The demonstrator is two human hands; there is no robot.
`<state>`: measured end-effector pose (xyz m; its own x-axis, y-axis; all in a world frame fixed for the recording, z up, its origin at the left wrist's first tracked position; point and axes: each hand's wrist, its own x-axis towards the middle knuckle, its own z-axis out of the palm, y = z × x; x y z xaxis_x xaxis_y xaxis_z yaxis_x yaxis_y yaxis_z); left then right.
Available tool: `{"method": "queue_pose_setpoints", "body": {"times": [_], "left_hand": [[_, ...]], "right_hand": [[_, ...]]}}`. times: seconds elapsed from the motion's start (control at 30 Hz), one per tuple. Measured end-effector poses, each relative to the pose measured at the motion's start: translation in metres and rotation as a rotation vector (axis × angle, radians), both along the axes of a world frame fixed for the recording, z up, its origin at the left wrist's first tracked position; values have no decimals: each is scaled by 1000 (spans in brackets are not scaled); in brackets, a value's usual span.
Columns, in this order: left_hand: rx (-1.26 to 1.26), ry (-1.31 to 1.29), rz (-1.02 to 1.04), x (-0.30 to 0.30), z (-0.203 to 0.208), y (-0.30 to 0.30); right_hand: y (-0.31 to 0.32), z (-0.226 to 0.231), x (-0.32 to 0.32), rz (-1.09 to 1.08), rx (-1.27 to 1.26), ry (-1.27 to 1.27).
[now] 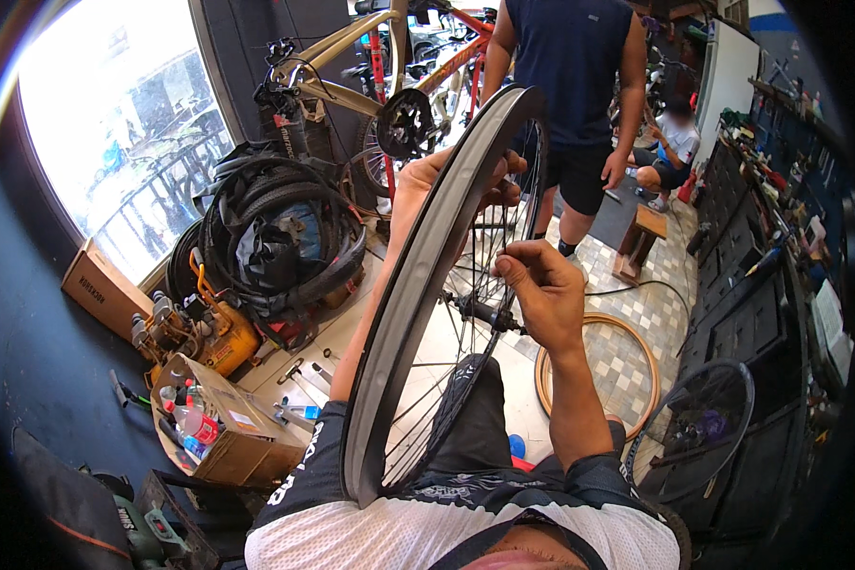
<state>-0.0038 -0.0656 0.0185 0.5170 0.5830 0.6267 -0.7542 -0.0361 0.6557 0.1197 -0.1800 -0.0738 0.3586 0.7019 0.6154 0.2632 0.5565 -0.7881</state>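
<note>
A bare bicycle wheel with a black rim and grey rim tape stands upright in front of me, its lower edge against my lap. My left hand is closed round the upper rim; the rim hides part of it, and its fingertips come out among the spokes on the other side. Right of the wheel, my right hand pinches a thin black spoke between thumb and forefinger, just above the black hub.
A person stands just beyond the wheel; another crouches farther back. Left are piled tyres, an orange compressor and a cardboard box of bottles. A tan-walled tyre lies right, near another wheel and dark drawers.
</note>
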Motion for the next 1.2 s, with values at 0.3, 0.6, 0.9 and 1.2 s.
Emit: {"method": "queue_pose_setpoints", "body": {"times": [0.3, 0.6, 0.9, 1.2], "left_hand": [[242, -50, -101, -2, -15, 11], [177, -30, -141, -10, -22, 36], [-132, 163, -40, -3, 25, 7], [-257, 300, 53, 15, 40, 24]], "right_hand": [[-12, 17, -1, 172, -96, -153], [10, 12, 53, -46, 135, -9], [54, -2, 69, 45, -90, -159], [40, -7, 48, 67, -211, -160]]}}
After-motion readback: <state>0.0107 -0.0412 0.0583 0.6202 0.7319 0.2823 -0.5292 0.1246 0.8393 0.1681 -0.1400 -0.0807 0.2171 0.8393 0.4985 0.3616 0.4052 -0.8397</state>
